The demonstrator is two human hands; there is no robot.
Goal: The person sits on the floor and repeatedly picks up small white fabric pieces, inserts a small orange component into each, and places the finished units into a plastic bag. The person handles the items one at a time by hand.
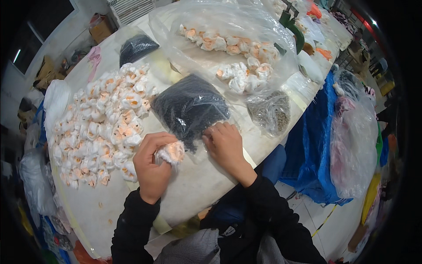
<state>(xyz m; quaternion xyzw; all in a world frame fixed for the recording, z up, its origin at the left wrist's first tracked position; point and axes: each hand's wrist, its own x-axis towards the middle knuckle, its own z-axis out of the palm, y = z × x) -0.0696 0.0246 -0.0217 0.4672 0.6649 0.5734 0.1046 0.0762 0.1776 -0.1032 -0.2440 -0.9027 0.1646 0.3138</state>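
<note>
My left hand [152, 163] is closed around a small fluffy white-and-peach plush piece [172, 152], its peach side turned up. Just to the right, my right hand [225, 147] has its fingers curled at the near edge of a clear plastic bag [189, 105] full of dark, loose, fine material. Thumb and fingertips come together there, and whatever they pinch is hidden. A little of the dark stuff lies at the bag's near end, between my hands. Beyond my right hand sits a smaller clear bag of grey-beige pellets [274, 115].
Many similar plush pieces [99, 127] cover the table's left side. A large clear bag [233, 26] with more of them lies at the back. Behind is another bag of dark material [137, 48]. A green metal tool [290, 26] stands far right, and blue sheeting [310, 145] hangs beside the table.
</note>
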